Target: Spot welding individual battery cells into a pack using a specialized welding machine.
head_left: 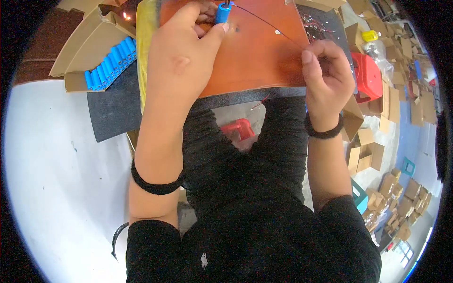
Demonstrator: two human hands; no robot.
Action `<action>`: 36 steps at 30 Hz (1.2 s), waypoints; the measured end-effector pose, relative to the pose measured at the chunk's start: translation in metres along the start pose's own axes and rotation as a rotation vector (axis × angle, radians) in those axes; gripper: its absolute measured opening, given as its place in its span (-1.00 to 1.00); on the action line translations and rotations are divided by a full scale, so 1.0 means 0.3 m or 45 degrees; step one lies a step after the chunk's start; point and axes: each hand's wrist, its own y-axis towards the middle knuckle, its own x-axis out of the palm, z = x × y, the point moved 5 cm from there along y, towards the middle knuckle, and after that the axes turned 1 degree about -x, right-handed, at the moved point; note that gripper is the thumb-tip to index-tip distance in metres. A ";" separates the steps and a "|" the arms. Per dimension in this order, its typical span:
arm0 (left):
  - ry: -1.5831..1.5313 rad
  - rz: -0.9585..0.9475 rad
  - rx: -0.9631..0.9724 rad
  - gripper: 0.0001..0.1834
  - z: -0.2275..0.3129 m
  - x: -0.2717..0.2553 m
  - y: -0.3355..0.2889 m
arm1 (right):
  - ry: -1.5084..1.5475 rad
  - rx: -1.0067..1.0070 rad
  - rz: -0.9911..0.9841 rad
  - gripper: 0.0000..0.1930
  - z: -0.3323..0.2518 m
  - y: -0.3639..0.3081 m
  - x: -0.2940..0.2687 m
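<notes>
At the top of the head view, my left hand (188,42) grips a blue cylindrical battery cell (222,14) between thumb and fingers, above an orange-brown work board (257,56). Two dark tips (227,2) meet the cell's upper end, cut off by the picture's edge. A thin dark wire (264,21) runs from that end down to the right. My right hand (330,66) pinches the wire's other end between thumb and forefinger at the board's right edge. Whether the wire is fixed to the cell cannot be made out.
A cardboard box (75,81) holding rows of blue cells (111,63) stands on the left. Red and black wires (316,26) lie in a heap right of the board. A red stool (368,78) is beyond my right hand, with several cardboard boxes (365,151) on the floor.
</notes>
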 end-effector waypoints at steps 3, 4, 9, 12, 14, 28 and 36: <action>-0.021 0.004 -0.044 -0.67 0.007 0.001 -0.002 | -0.029 -0.023 -0.019 -0.90 -0.003 -0.001 -0.002; -0.021 0.005 -0.043 -0.67 0.009 0.001 -0.003 | -0.028 -0.024 -0.019 -0.90 0.000 0.000 -0.003; -0.007 0.020 -0.015 -0.67 0.004 -0.001 -0.003 | -0.111 -0.154 -0.063 -0.91 0.001 0.006 -0.005; -0.034 0.057 0.030 -0.66 0.001 -0.009 -0.006 | -0.119 -0.132 -0.060 -0.92 0.004 0.003 -0.007; -0.138 0.006 -0.127 -0.77 0.069 -0.014 -0.007 | -0.109 -0.104 -0.048 -0.92 0.010 -0.004 -0.007; -0.220 -0.042 -0.279 -0.85 0.090 -0.008 -0.001 | -0.089 -0.079 0.004 -0.93 0.013 0.006 0.004; 0.288 -0.023 -0.092 -0.67 0.014 -0.016 -0.002 | -0.098 -0.099 -0.016 -0.92 0.020 0.005 0.009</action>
